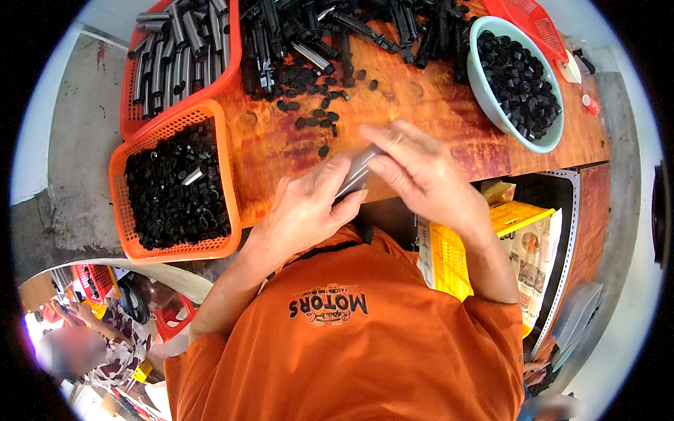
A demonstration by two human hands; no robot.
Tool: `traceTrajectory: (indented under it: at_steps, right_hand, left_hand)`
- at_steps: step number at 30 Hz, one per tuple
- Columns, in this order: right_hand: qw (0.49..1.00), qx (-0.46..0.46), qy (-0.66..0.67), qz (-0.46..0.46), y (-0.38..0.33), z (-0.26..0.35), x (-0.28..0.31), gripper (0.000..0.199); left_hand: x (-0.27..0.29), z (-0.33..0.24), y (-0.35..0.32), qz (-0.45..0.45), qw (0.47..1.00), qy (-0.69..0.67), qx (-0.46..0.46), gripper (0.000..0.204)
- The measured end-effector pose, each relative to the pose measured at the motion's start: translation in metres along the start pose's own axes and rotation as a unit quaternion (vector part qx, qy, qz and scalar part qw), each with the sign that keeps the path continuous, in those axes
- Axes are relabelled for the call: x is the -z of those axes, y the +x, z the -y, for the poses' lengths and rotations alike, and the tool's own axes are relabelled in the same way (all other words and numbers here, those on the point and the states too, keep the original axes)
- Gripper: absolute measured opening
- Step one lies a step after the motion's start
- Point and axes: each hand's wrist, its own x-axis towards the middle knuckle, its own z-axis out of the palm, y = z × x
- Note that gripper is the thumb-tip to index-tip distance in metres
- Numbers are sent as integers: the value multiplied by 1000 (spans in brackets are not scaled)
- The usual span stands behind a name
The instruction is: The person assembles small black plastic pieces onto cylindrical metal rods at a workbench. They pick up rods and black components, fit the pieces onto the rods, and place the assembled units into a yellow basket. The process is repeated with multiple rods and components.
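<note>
A short grey metal tube [359, 170] is held between my two hands, above the near edge of the wooden table [435, 112]. My left hand [309, 200] wraps round its lower end, thumb along the side. Over the upper end, my right hand [421, 168] is closed and slightly smeared by motion; its fingers cover that end, so I cannot see what is there. Small black discs [319, 112] lie scattered on the wood beyond my hands. Behind them is a heap of black tubular parts [358, 31], with a few metal tubes among them.
At left, a red basket [236, 49] holds metal tubes; an orange basket [116, 189] holds small black pieces. A pale bowl [484, 105] of black caps stands right. Under the table is a yellow basket [449, 263]. Another person [105, 337] works at lower left.
</note>
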Motion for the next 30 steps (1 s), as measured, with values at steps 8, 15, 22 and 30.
traceTrajectory:
  at_steps: [8, 15, 22, 30]
  right_hand:
    - [954, -143, 262, -4, -6, 4, 13, 22]
    - [955, -129, 248, -96, -18, -7, -3, 27]
    - [987, -65, 114, -91, -30, -3, -3, 36]
    - [985, -114, 127, -38, -43, 6, 8, 44]
  left_hand:
    - [47, -1, 2, 106, 971, -176, 123, 53]
    - [14, 3, -13, -124, 747, -588, 283, 53]
    - [30, 6, -15, 110, 749, -567, 325, 55]
    - [20, 7, -25, 91, 721, -607, 323, 50]
